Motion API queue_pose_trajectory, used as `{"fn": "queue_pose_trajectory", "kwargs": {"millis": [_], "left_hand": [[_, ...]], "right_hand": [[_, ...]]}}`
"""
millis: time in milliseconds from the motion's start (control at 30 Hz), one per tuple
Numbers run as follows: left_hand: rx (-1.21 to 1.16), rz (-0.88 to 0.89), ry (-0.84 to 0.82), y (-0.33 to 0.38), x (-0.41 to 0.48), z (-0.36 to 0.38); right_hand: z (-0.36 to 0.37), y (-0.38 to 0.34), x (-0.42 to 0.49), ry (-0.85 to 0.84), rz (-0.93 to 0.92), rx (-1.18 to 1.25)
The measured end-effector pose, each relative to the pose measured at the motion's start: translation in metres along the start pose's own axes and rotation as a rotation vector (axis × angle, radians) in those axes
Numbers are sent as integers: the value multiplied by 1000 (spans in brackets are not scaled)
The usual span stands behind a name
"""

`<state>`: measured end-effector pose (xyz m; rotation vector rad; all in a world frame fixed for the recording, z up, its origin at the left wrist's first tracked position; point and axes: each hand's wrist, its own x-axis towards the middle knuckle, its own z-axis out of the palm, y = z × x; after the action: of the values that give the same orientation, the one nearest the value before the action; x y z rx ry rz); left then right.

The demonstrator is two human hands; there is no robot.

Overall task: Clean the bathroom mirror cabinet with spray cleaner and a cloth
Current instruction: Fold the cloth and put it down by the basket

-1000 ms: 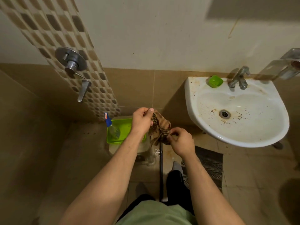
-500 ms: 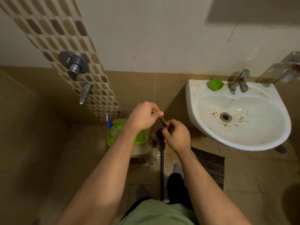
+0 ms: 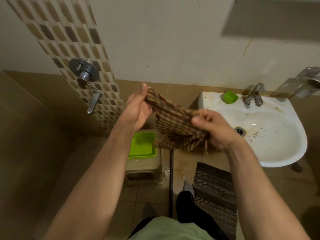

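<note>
Left hand point(image 3: 138, 110) and right hand point(image 3: 214, 129) hold a brown striped cloth point(image 3: 174, 125) stretched between them at about chest height, seen from above. On the left hand the palm is turned toward the camera, the thumb points up, and the fingers curl into one corner of the cloth. On the right hand the thumb and curled fingers pinch the opposite edge, and the rest of the cloth hangs in a bunch below that hand. Both forearms are bare.

Below the left hand, a bright green plastic tray point(image 3: 142, 144) sits on top of a small beige stool point(image 3: 143, 172) on the tiled floor. Beyond the left hand, on the wall, is a round chrome shower valve point(image 3: 84, 70) with a lever handle point(image 3: 93, 103) under it, set in a strip of brown and beige mosaic tile point(image 3: 72, 32).

Just to the right of the right hand is a white wall basin point(image 3: 277, 153), stained and speckled with dark grit around the drain. A chrome tap point(image 3: 254, 96) stands at its back edge, with a small green soap dish point(image 3: 230, 97) beside it.

Under the right hand, a dark patterned bath mat point(image 3: 214, 193) lies on the floor. A thin dark pole point(image 3: 171, 179) stands between the stool and the mat. A foot in a grey sock point(image 3: 187, 186) rests at the mat's edge.
</note>
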<state>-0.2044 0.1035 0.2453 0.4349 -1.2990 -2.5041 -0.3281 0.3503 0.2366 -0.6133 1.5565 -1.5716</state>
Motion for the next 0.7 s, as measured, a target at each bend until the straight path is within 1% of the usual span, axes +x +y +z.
{"fn": "queue_pose_trajectory", "kwargs": {"millis": [33,67,100,133,167,200,233,267,300,367,400,433,500,533,567,600,633,700], "left_hand": [[-8,-105,-83,-10,1,3],[54,-242,-147,-26,0,6],[160,-365,-197,-43,-2,10],[288,-451,-212,-59,-3,9],[386,-491,-197,-73,-3,7],[429,-498,-154,-81,0,6],[407,-496,-99,-84,2,0],[337,-482,-57,-84,4,-4],[261,-462,-33,-81,7,-6],[142,-410,-7,-71,12,-4],[96,-393,2,-69,14,-1],[69,-388,21,-68,15,3],[42,-410,96,-72,17,9],[20,-431,149,-74,18,11],[2,-448,211,-77,18,10],[-3,-454,262,-79,18,7],[14,-450,301,-81,17,2],[104,-445,345,-83,16,-8]], "right_hand": [[-6,-5,4,-4,14,105],[-9,-5,7,15,76,108],[-11,-2,10,44,176,-2],[-13,7,12,69,278,-119],[-15,16,13,97,347,-186],[-20,21,13,132,374,-203],[-27,24,11,163,369,-167],[-38,23,9,180,343,-62],[-52,19,5,165,288,116],[-75,17,-2,125,137,572],[-79,25,-5,153,105,729],[-77,37,-9,199,148,793],[-61,76,-20,249,388,763],[-50,96,-25,205,501,755],[-39,111,-30,141,573,743],[-31,120,-34,93,598,709],[-26,119,-36,79,587,659],[-31,110,-35,143,505,571]]}}
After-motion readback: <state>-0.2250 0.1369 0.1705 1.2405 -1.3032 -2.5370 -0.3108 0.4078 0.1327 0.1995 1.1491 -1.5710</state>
